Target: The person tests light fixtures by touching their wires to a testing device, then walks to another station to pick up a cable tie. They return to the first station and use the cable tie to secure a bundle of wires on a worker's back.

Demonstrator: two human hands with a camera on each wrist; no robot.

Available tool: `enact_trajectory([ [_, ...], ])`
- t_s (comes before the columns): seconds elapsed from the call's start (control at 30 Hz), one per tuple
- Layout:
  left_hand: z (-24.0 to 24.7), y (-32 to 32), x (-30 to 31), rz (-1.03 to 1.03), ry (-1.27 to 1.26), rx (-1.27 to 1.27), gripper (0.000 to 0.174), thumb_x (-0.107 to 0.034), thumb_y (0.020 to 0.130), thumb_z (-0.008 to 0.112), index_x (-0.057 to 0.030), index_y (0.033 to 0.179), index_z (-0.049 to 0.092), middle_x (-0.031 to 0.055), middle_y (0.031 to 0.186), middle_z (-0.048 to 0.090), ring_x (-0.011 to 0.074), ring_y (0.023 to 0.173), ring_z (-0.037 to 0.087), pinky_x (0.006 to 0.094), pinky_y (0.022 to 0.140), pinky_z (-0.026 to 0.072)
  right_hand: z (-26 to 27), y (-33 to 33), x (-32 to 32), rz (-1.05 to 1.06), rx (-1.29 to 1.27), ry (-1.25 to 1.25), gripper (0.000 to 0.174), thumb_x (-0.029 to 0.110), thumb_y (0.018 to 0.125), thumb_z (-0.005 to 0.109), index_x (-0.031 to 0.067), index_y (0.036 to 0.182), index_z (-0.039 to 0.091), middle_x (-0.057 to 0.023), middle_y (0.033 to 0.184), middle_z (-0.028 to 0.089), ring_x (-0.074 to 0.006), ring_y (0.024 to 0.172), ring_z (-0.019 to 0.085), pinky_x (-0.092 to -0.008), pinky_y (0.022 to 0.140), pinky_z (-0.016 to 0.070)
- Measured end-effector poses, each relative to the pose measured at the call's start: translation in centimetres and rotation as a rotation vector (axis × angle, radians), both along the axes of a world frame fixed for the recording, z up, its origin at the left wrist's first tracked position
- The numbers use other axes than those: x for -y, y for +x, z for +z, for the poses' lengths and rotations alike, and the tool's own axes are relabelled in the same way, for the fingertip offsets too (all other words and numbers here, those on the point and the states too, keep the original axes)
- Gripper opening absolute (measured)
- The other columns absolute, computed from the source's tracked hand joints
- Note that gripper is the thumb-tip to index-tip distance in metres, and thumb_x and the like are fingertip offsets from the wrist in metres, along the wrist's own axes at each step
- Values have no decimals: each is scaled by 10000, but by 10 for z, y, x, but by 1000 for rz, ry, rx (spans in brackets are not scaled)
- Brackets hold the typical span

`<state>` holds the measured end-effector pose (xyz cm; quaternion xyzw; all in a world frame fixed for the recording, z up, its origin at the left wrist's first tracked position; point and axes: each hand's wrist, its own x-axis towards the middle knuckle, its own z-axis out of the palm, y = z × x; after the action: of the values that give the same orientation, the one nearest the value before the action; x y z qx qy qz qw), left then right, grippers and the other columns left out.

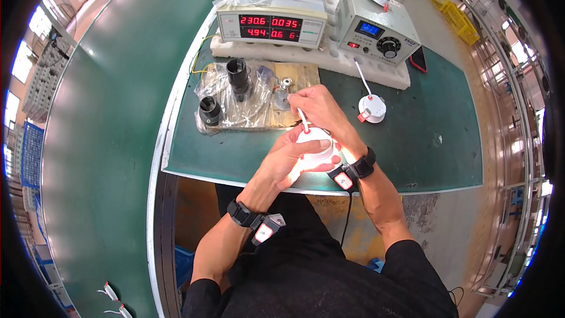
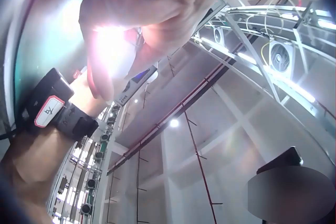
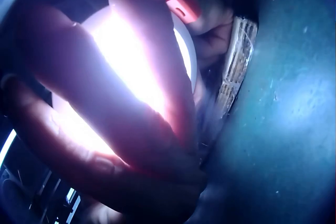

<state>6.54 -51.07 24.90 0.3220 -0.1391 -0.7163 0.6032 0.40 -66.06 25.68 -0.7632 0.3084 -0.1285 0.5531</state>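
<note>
My left hand (image 1: 288,158) grips a round white downlight (image 1: 316,141) near the table's front edge, thumb on its back. The lamp is lit; in the right wrist view bright light (image 3: 126,56) shines between the fingers (image 3: 89,77) across its face. From its back a short white cable (image 1: 303,119) runs up to my right hand (image 1: 322,111), whose fingers pinch it beside a metal post fixture (image 1: 284,89). The cable's end is hidden by these fingers. In the left wrist view, glare (image 2: 113,50) washes out the lamp.
A power meter (image 1: 271,20) with red digits and a voltage regulator (image 1: 376,26) stand on white foam (image 1: 376,69) at the back. Another downlight (image 1: 372,109) lies at the right. Black sockets (image 1: 238,76) stand on the plastic-covered board (image 1: 306,79). A phone (image 1: 418,59) lies beside the regulator.
</note>
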Motion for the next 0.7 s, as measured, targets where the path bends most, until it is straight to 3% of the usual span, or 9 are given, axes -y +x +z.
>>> enact_trajectory([
  [0.07,5,0,-1,11,17,-2,362,-137,919,715,-23,1234,576,134,1159,681,298,1032,711,413,892,590,1,0,0,16,-13,-39,375,272,895,610,-19,659,625,-5,534,480,-84,522,448,-303,491,353],
  [0.2,24,2,-1,-23,129,-41,389,-141,923,714,-33,1256,547,117,1171,675,302,1048,710,390,866,593,-4,1,1,-8,14,-13,332,238,831,619,-46,661,644,-45,505,498,-110,488,474,-325,472,368],
  [0.4,14,-2,0,6,103,4,375,-112,920,705,-32,1253,550,118,1163,678,297,1026,720,339,786,603,-2,0,-1,-19,27,21,338,242,841,622,-50,671,647,-34,508,504,-101,494,472,-311,474,374],
  [0.7,4,-2,2,0,77,2,379,-77,914,696,-27,1257,542,124,1150,681,301,999,727,339,770,614,0,-1,-4,-14,6,10,353,263,874,610,-13,655,626,0,526,472,-79,508,426,-300,476,329],
])
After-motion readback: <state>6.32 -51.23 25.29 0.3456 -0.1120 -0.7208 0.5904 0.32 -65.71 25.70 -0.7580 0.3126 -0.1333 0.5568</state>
